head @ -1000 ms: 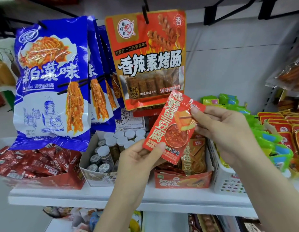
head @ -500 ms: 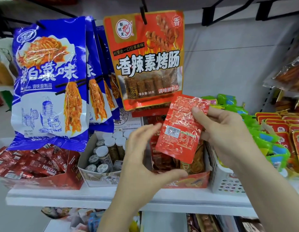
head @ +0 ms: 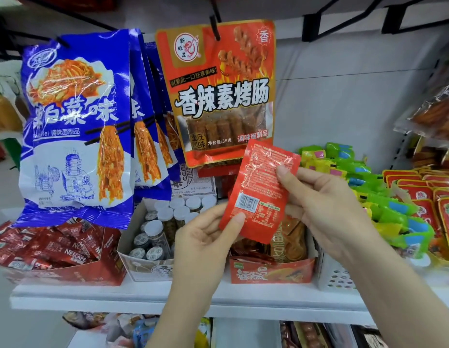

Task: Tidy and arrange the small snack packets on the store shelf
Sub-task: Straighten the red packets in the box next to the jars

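The left hand [head: 206,237] is pinching the red packet [head: 261,192] at its 7 o'clock corner while the right hand [head: 326,209] is pinching its 2 o'clock edge. The packet's long axis is running from 1 to 7 o'clock, barcode side toward the camera. The red display box [head: 271,272] is sitting on the shelf [head: 118,297] directly behind and below, at 6 o'clock, so both grips are about equally near it.

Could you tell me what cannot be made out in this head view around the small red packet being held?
- Small red packet: only its back shows; the front faces away.
- Its fine print: too small to read.
- Red display box below: contents mostly hidden by the packet, the left hand and the right hand.
- Lower shelf goods: cut off by the bottom edge.
- Hanging packets far right: cut by the frame edge, blurred.
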Demonstrator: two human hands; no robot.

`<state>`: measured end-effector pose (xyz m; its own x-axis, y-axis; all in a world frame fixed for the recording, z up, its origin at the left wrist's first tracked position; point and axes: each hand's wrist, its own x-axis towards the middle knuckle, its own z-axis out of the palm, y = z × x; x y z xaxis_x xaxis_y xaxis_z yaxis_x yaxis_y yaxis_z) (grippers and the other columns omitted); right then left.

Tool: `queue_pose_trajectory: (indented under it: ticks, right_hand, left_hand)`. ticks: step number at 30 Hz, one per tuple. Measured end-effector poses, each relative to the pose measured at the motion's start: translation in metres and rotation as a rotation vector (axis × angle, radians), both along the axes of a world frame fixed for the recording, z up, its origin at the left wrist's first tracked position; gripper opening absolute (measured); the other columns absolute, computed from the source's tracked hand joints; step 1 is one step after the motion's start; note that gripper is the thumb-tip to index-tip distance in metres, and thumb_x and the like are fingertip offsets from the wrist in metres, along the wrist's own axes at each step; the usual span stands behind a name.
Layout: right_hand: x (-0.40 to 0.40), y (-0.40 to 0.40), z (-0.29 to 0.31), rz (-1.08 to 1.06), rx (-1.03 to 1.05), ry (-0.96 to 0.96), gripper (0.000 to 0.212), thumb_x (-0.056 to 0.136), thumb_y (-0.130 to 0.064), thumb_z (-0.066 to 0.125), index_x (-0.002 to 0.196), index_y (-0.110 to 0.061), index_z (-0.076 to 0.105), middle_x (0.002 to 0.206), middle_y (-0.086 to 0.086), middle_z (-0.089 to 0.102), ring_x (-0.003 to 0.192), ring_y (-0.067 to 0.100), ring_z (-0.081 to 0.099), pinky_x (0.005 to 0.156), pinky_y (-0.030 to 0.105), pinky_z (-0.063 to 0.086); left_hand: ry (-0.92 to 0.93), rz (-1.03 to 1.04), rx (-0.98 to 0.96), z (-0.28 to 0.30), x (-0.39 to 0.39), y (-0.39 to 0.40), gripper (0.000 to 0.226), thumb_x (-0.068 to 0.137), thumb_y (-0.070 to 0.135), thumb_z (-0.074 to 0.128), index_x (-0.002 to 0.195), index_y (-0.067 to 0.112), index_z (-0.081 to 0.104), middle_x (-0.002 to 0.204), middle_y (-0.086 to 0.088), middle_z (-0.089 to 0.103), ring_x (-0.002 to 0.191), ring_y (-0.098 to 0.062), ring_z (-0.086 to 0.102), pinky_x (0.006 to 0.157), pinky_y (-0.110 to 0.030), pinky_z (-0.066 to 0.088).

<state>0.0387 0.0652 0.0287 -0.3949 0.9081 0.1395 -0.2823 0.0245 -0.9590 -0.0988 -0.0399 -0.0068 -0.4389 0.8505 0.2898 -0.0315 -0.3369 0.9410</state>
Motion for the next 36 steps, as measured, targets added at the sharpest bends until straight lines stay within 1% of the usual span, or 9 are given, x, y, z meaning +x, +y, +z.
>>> queue_pose_trajectory:
  ticks: [5, 8, 11, 14, 18, 20, 23, 30, 36]
  right_hand:
    - [0.004, -0.001, 0.011, -0.015, -0.088, -0.177, 0.077, 0.06, -0.075, 0.057, 0.097, -0.009, 0.069, 0.087, 0.012, 0.076, 0.078, 0.028, 0.075, 0.06, 0.033, 0.06]
    - [0.013, -0.002, 0.021, 0.09, -0.133, -0.166, 0.049, 0.084, -0.054, 0.062, 0.085, -0.006, 0.074, 0.087, 0.017, 0.075, 0.076, 0.027, 0.075, 0.059, 0.03, 0.059]
    - [0.02, -0.003, 0.024, 0.089, -0.107, -0.234, 0.029, 0.098, -0.017, 0.056, 0.08, -0.003, 0.074, 0.085, 0.017, 0.075, 0.072, 0.02, 0.074, 0.058, 0.027, 0.059]
    - [0.029, 0.001, 0.023, -0.121, 0.252, -0.483, 0.027, 0.097, -0.016, 0.059, 0.083, -0.03, 0.077, 0.073, -0.008, 0.076, 0.072, 0.008, 0.072, 0.069, 0.025, 0.06]
    - [0.034, -0.004, 0.03, -0.384, 0.838, -0.766, 0.018, 0.09, -0.017, 0.067, 0.096, -0.032, 0.076, 0.083, -0.055, 0.045, 0.075, -0.023, 0.055, 0.066, -0.011, 0.03]
    - [0.032, -0.006, 0.03, -0.384, 0.942, -0.845, 0.018, 0.088, -0.014, 0.069, 0.098, -0.026, 0.078, 0.091, -0.038, 0.063, 0.089, -0.002, 0.058, 0.068, -0.011, 0.029]
    - [0.024, -0.009, 0.024, -0.254, 0.945, -1.009, 0.022, 0.093, -0.023, 0.063, 0.108, -0.033, 0.074, 0.098, -0.011, 0.076, 0.091, 0.014, 0.068, 0.081, 0.015, 0.043]
    - [-0.001, -0.014, -0.009, 0.068, 0.912, -1.123, 0.025, 0.097, -0.033, 0.056, 0.118, -0.04, 0.069, 0.116, -0.017, 0.07, 0.111, 0.006, 0.063, 0.099, 0.027, 0.046]
    - [-0.005, -0.01, -0.033, 0.225, 0.833, -1.117, 0.025, 0.097, -0.039, 0.054, 0.115, -0.034, 0.071, 0.11, -0.019, 0.071, 0.102, 0.002, 0.062, 0.09, 0.023, 0.048]
  left_hand:
    - [0.937, 0.452, 0.267, -0.006, -0.01, -0.001, 0.023, 0.089, 0.012, 0.068, 0.109, 0.02, 0.075, 0.1, 0.015, 0.073, 0.092, 0.0, 0.068, 0.081, -0.014, 0.052]
    - [1.12, 0.448, 0.341, -0.013, -0.015, 0.0, 0.022, 0.085, 0.007, 0.067, 0.105, 0.008, 0.077, 0.102, 0.002, 0.075, 0.093, -0.013, 0.069, 0.085, -0.021, 0.053]
    - [1.16, 0.41, 0.313, -0.015, -0.018, -0.001, 0.022, 0.084, 0.005, 0.071, 0.105, 0.009, 0.077, 0.105, 0.001, 0.074, 0.098, -0.015, 0.068, 0.089, -0.023, 0.053]
    - [0.997, 0.25, 0.11, -0.012, -0.019, -0.005, 0.039, 0.083, 0.027, 0.077, 0.121, 0.026, 0.07, 0.124, 0.017, 0.064, 0.119, -0.002, 0.055, 0.101, -0.017, 0.043]
    - [0.895, 0.012, -0.228, -0.02, -0.024, -0.008, 0.069, 0.069, 0.062, 0.077, 0.131, 0.045, 0.053, 0.124, 0.036, 0.049, 0.117, 0.017, 0.043, 0.092, 0.001, 0.032]
    - [1.045, -0.042, -0.285, -0.028, -0.026, -0.008, 0.062, 0.073, 0.045, 0.083, 0.129, 0.038, 0.06, 0.12, 0.03, 0.055, 0.113, 0.015, 0.047, 0.093, -0.006, 0.037]
    - [1.035, 0.001, -0.236, -0.037, -0.029, -0.006, 0.036, 0.077, 0.019, 0.083, 0.111, 0.026, 0.073, 0.108, 0.018, 0.065, 0.102, 0.004, 0.058, 0.091, -0.021, 0.047]
    - [0.873, 0.018, -0.207, -0.039, -0.036, -0.005, 0.016, 0.076, 0.014, 0.084, 0.086, 0.024, 0.077, 0.087, 0.014, 0.067, 0.08, -0.009, 0.064, 0.075, -0.03, 0.052]
    - [0.763, 0.006, -0.334, -0.04, -0.032, -0.003, 0.049, 0.075, 0.027, 0.085, 0.1, 0.044, 0.046, 0.105, 0.024, 0.059, 0.1, 0.007, 0.057, 0.083, -0.015, 0.048]
